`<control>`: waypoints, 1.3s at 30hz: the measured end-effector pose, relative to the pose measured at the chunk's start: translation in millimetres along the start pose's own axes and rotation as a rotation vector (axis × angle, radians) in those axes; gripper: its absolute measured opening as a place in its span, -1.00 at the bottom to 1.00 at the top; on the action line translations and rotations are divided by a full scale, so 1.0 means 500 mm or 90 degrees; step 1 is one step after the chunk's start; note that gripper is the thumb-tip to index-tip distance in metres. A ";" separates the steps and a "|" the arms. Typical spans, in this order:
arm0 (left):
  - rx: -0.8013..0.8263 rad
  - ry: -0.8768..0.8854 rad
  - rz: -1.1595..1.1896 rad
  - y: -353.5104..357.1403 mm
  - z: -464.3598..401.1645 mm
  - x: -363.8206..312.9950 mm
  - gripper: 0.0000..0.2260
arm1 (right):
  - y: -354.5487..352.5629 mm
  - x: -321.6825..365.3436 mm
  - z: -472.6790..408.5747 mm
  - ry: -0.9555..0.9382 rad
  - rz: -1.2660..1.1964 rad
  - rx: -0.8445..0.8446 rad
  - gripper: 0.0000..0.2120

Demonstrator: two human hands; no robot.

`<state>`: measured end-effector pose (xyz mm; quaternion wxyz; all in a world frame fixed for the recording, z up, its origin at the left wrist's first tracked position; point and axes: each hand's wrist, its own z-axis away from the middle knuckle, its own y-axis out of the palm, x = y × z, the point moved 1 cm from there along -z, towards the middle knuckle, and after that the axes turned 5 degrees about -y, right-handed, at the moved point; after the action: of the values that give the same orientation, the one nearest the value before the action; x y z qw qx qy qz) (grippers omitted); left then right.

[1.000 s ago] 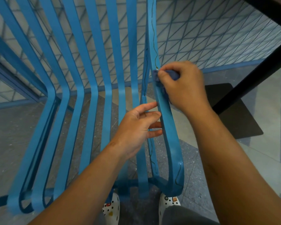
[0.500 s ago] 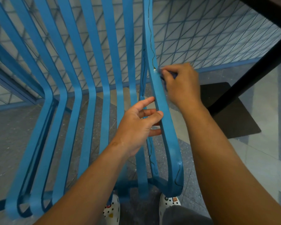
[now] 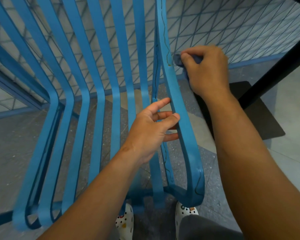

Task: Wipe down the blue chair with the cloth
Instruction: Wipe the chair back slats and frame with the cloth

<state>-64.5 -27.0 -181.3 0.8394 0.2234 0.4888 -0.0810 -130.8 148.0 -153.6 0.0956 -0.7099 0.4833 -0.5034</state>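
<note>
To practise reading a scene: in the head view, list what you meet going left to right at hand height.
Blue chair slats → left hand → outermost slat → right hand holding the cloth → black table leg.

Blue chair (image 3: 185,125) of smooth painted slats, slightly glossy; cloth (image 3: 177,60) soft, matt

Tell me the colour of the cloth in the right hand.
Dark blue cloth, bunched in the right hand; head view.

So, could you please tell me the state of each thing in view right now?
blue chair: upright, slatted.
cloth: bunched, beside the rightmost slat.
right hand: grips the cloth.
left hand: fingers straight, touching the rightmost slat.
</note>
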 end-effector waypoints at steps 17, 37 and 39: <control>0.004 0.000 -0.003 -0.003 0.006 -0.005 -0.58 | 0.030 0.003 0.012 -0.009 0.005 0.087 -0.81; -0.076 -0.059 -0.028 -0.007 0.070 0.003 -0.75 | -0.119 0.032 0.221 -0.013 -0.057 0.275 -0.87; -0.063 -0.047 -0.047 -0.003 0.075 0.005 -0.81 | -0.160 0.047 0.268 0.001 -0.071 0.341 -0.89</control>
<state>-34.2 -45.2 -167.8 0.8634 0.1602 0.4687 -0.0955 24.9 123.8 -152.8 0.2516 -0.6843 0.2932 -0.6185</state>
